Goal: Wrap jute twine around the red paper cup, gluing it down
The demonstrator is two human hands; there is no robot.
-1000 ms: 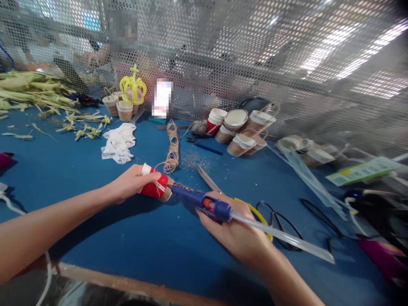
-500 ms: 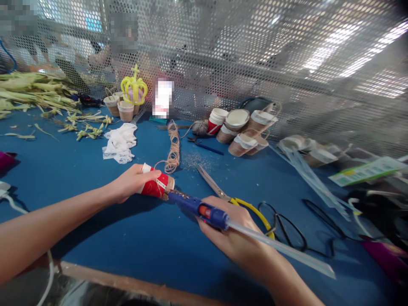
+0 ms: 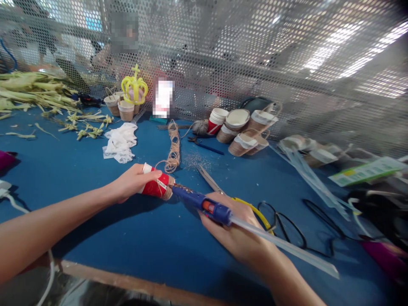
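My left hand (image 3: 132, 182) is wrapped round a red paper cup (image 3: 152, 186) that lies on its side, its white rim to the left. Twine is wound about the cup's base end at the right. In my right hand (image 3: 232, 225) is a blue glue gun (image 3: 194, 199), a long clear glue stick (image 3: 287, 244) jutting from its back. The gun's nozzle is at the twine-wrapped base of the cup; whether it touches cannot be told. Behind the cup lies a loose hank of twine (image 3: 174, 148), one strand running toward the cup.
Scissors (image 3: 210, 178) with yellow handles lie beyond my right hand. Twine-wrapped cups (image 3: 242, 143) stand at the back right, near clear glue sticks (image 3: 318, 182). A white cloth (image 3: 121, 140), a yellow crown (image 3: 135, 89) and dry husks (image 3: 35, 93) are at the left. Perforated metal screen (image 3: 197, 55) behind.
The glue gun in my right hand has shifted slightly right, its nozzle moving along the cup's base. My left hand and the cup stay nearly in place.
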